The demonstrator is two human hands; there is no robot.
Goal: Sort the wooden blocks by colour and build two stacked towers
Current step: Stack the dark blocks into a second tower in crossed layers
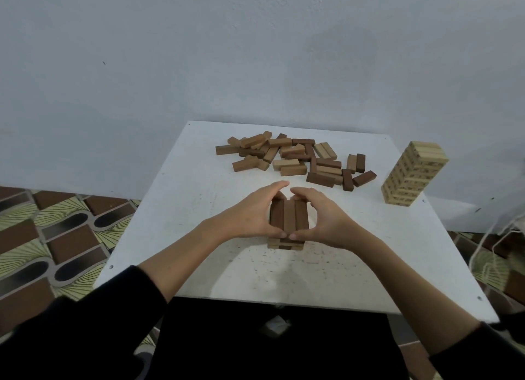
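Note:
A low stack of brown wooden blocks (289,217) stands in the middle of the white table (199,180). Its top layer is three dark blocks side by side, with paler layers beneath. My left hand (252,212) presses against the stack's left side and my right hand (326,217) against its right side, fingers curled round the far end and thumbs meeting at the near end. A loose pile of several brown and tan blocks (295,159) lies behind the stack. A tall tower of light-coloured blocks (412,173) stands at the table's right edge.
The table stands against a pale wall, with patterned floor tiles (56,237) to the left. A pale string or cord (488,237) hangs past the table's right side. Black sleeves cover both forearms near the camera.

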